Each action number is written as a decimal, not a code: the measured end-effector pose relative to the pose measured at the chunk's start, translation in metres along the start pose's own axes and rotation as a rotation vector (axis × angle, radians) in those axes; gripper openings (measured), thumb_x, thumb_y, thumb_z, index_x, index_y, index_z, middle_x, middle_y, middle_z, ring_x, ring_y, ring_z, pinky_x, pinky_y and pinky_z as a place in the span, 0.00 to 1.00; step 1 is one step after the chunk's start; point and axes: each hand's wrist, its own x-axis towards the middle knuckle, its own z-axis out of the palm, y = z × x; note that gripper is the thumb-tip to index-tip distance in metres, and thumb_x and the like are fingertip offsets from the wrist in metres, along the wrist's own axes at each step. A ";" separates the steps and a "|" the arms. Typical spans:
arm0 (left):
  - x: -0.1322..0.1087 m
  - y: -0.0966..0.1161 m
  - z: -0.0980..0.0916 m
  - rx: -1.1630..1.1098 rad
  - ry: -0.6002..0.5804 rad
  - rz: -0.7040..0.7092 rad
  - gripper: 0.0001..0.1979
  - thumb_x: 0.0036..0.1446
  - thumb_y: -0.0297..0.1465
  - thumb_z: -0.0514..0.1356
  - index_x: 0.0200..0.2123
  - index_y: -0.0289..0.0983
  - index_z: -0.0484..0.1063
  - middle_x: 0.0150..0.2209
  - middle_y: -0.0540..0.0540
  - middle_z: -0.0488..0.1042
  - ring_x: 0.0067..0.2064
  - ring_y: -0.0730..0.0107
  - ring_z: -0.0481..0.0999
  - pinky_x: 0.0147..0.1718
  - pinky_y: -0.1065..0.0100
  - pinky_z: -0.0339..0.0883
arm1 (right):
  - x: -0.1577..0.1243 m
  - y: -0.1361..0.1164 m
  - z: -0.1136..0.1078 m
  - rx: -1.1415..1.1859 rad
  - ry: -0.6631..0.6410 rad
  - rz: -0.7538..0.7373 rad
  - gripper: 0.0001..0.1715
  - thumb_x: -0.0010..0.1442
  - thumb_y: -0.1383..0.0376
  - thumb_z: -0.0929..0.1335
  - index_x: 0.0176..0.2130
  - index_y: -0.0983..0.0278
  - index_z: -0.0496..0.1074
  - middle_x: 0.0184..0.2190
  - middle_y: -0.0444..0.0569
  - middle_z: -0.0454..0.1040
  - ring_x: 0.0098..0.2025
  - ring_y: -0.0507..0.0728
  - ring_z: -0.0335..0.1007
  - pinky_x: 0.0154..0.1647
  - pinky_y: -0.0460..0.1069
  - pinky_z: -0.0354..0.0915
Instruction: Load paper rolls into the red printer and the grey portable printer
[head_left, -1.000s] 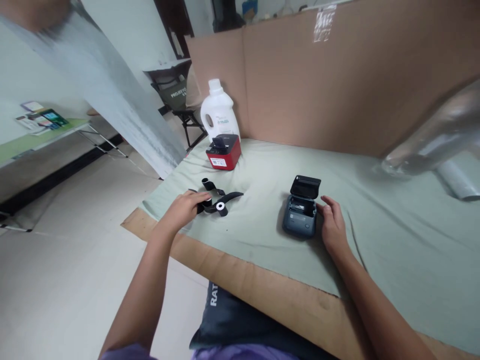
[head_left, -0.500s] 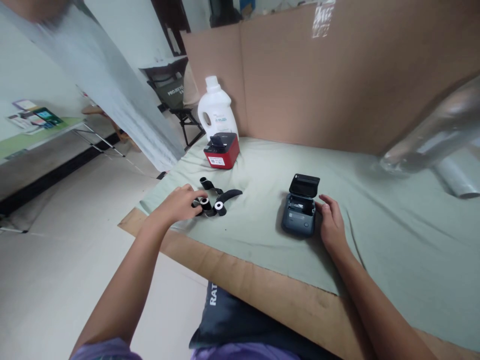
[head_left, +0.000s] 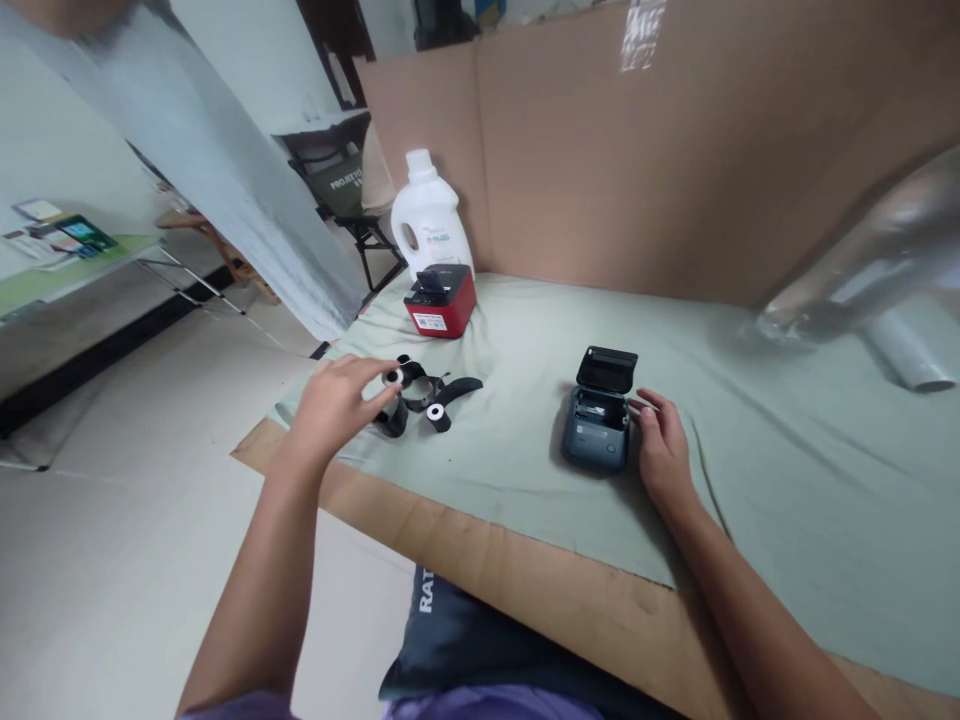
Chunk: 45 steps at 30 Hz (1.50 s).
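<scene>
Between thumb and fingertips, my left hand (head_left: 337, 405) pinches a small paper roll (head_left: 393, 378) with a white end and a dark outer side, held just above the cloth. A dark strip curls below and beside it. Another small roll (head_left: 438, 417) lies to its right, and a curved black strip (head_left: 460, 388) rests behind that one. My right hand (head_left: 661, 445) is at the right side of a dark blue label printer (head_left: 596, 430), fingers apart, fingertips at its edge. The printer's black lid (head_left: 607, 370) is raised, showing the inner compartment.
A red and black box-shaped device (head_left: 441, 303) stands at the back left, before a white jug (head_left: 433, 220). A cardboard panel (head_left: 615, 170) closes off the back. Clear plastic wrap (head_left: 840, 280) and a grey tube (head_left: 911, 350) are at right. A person's grey clothing (head_left: 247, 170) shows at left.
My left hand has closed on a paper roll and lifted it, moving slightly up and left, with dark strip trailing. My right hand and the printer have stayed put.
</scene>
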 end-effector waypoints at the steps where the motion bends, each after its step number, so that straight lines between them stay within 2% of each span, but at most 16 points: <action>1: 0.000 0.009 -0.007 -0.010 0.112 0.001 0.15 0.65 0.41 0.59 0.50 0.42 0.77 0.45 0.43 0.81 0.48 0.52 0.77 0.50 0.57 0.63 | -0.001 -0.010 -0.001 -0.038 0.025 -0.067 0.20 0.69 0.53 0.62 0.53 0.59 0.71 0.54 0.55 0.72 0.56 0.64 0.70 0.58 0.65 0.66; 4: 0.004 0.052 -0.016 -0.009 0.358 0.103 0.14 0.63 0.37 0.62 0.50 0.41 0.76 0.42 0.44 0.81 0.45 0.56 0.79 0.48 0.59 0.64 | -0.006 -0.059 -0.007 -0.068 0.029 -0.287 0.13 0.67 0.60 0.65 0.48 0.60 0.74 0.49 0.54 0.74 0.54 0.63 0.71 0.53 0.61 0.69; 6: 0.013 0.086 -0.011 -0.033 0.421 0.237 0.14 0.62 0.35 0.64 0.50 0.40 0.74 0.41 0.45 0.81 0.43 0.58 0.79 0.46 0.61 0.64 | -0.008 -0.101 -0.012 -0.004 -0.056 -0.396 0.09 0.68 0.63 0.65 0.44 0.59 0.75 0.44 0.51 0.76 0.49 0.61 0.73 0.51 0.59 0.69; 10: 0.037 0.148 0.015 -0.130 0.405 0.425 0.12 0.63 0.36 0.63 0.48 0.38 0.72 0.41 0.46 0.82 0.41 0.62 0.80 0.45 0.63 0.64 | 0.000 -0.170 -0.022 -0.059 -0.100 -0.600 0.08 0.66 0.67 0.67 0.43 0.57 0.75 0.44 0.50 0.77 0.48 0.61 0.74 0.51 0.59 0.69; 13: 0.055 0.177 0.032 -0.127 0.323 0.485 0.11 0.65 0.38 0.62 0.45 0.38 0.70 0.35 0.49 0.81 0.34 0.65 0.78 0.39 0.64 0.62 | 0.013 -0.188 -0.031 -0.211 -0.153 -0.595 0.09 0.66 0.67 0.67 0.44 0.57 0.76 0.43 0.49 0.79 0.54 0.63 0.72 0.51 0.58 0.69; 15: 0.064 0.189 0.038 -0.104 0.270 0.546 0.10 0.66 0.38 0.61 0.43 0.37 0.69 0.34 0.49 0.80 0.33 0.65 0.77 0.36 0.64 0.59 | 0.021 -0.186 -0.035 -0.270 -0.224 -0.464 0.10 0.67 0.64 0.67 0.47 0.57 0.76 0.43 0.50 0.79 0.50 0.62 0.74 0.42 0.55 0.70; 18: 0.072 0.200 0.038 -0.076 0.263 0.629 0.06 0.67 0.34 0.59 0.40 0.36 0.69 0.33 0.48 0.79 0.34 0.65 0.76 0.35 0.63 0.57 | 0.030 -0.175 -0.037 -0.323 -0.468 -0.185 0.10 0.67 0.59 0.67 0.45 0.59 0.76 0.38 0.48 0.79 0.34 0.56 0.73 0.29 0.49 0.64; 20: 0.074 0.205 0.037 -0.063 0.270 0.656 0.04 0.67 0.31 0.57 0.38 0.36 0.69 0.31 0.48 0.77 0.33 0.65 0.75 0.33 0.62 0.56 | 0.034 -0.166 -0.034 -0.319 -0.614 -0.047 0.10 0.66 0.58 0.67 0.39 0.60 0.75 0.31 0.44 0.75 0.29 0.53 0.68 0.26 0.48 0.60; 24: 0.071 0.209 0.046 -0.159 0.210 0.649 0.03 0.67 0.29 0.57 0.41 0.38 0.71 0.33 0.47 0.77 0.37 0.64 0.74 0.35 0.63 0.58 | 0.042 -0.151 -0.026 -0.198 -0.677 0.111 0.10 0.60 0.58 0.68 0.33 0.62 0.74 0.25 0.42 0.69 0.27 0.52 0.62 0.26 0.47 0.56; 26: 0.064 0.207 0.061 -0.350 0.160 0.535 0.10 0.65 0.34 0.62 0.47 0.39 0.70 0.41 0.45 0.79 0.42 0.62 0.74 0.40 0.63 0.63 | 0.046 -0.144 -0.024 -0.101 -0.688 0.188 0.09 0.56 0.59 0.70 0.36 0.62 0.75 0.26 0.43 0.71 0.27 0.52 0.64 0.27 0.48 0.57; 28: 0.053 0.205 0.082 -0.631 0.149 0.304 0.22 0.59 0.39 0.67 0.53 0.40 0.68 0.48 0.43 0.77 0.42 0.63 0.73 0.42 0.63 0.66 | 0.050 -0.140 -0.024 0.036 -0.684 0.269 0.12 0.52 0.62 0.71 0.39 0.63 0.75 0.26 0.43 0.72 0.27 0.52 0.65 0.28 0.48 0.59; 31: 0.035 0.204 0.114 -1.043 0.064 -0.034 0.25 0.59 0.38 0.67 0.56 0.39 0.65 0.44 0.45 0.76 0.35 0.70 0.70 0.36 0.68 0.67 | 0.056 -0.134 -0.027 0.244 -0.700 0.357 0.13 0.49 0.65 0.70 0.37 0.64 0.73 0.23 0.42 0.71 0.25 0.52 0.66 0.28 0.47 0.59; 33: 0.025 0.203 0.126 -1.186 -0.046 -0.106 0.15 0.62 0.36 0.64 0.49 0.37 0.69 0.34 0.49 0.75 0.29 0.73 0.68 0.31 0.71 0.64 | 0.058 -0.131 -0.028 0.357 -0.720 0.403 0.11 0.48 0.66 0.70 0.36 0.63 0.72 0.21 0.41 0.70 0.23 0.51 0.66 0.27 0.47 0.58; 35: 0.019 0.203 0.130 -1.210 -0.104 -0.055 0.08 0.62 0.36 0.63 0.36 0.36 0.72 0.27 0.51 0.72 0.27 0.74 0.66 0.28 0.71 0.61 | 0.060 -0.127 -0.029 0.452 -0.737 0.461 0.11 0.49 0.66 0.69 0.36 0.63 0.72 0.22 0.41 0.69 0.22 0.50 0.66 0.25 0.46 0.57; 39: 0.012 0.202 0.126 -1.136 -0.080 0.078 0.17 0.63 0.37 0.62 0.25 0.35 0.70 0.24 0.50 0.71 0.27 0.73 0.67 0.28 0.70 0.61 | 0.061 -0.123 -0.027 0.529 -0.740 0.556 0.13 0.52 0.64 0.70 0.39 0.65 0.76 0.23 0.42 0.66 0.19 0.47 0.56 0.21 0.46 0.50; 45: 0.006 0.203 0.132 -1.113 -0.093 0.038 0.21 0.62 0.38 0.62 0.20 0.36 0.63 0.19 0.54 0.58 0.23 0.77 0.57 0.23 0.72 0.53 | 0.061 -0.120 -0.028 0.423 -0.887 0.506 0.24 0.55 0.55 0.76 0.48 0.65 0.78 0.19 0.37 0.58 0.21 0.47 0.50 0.22 0.45 0.48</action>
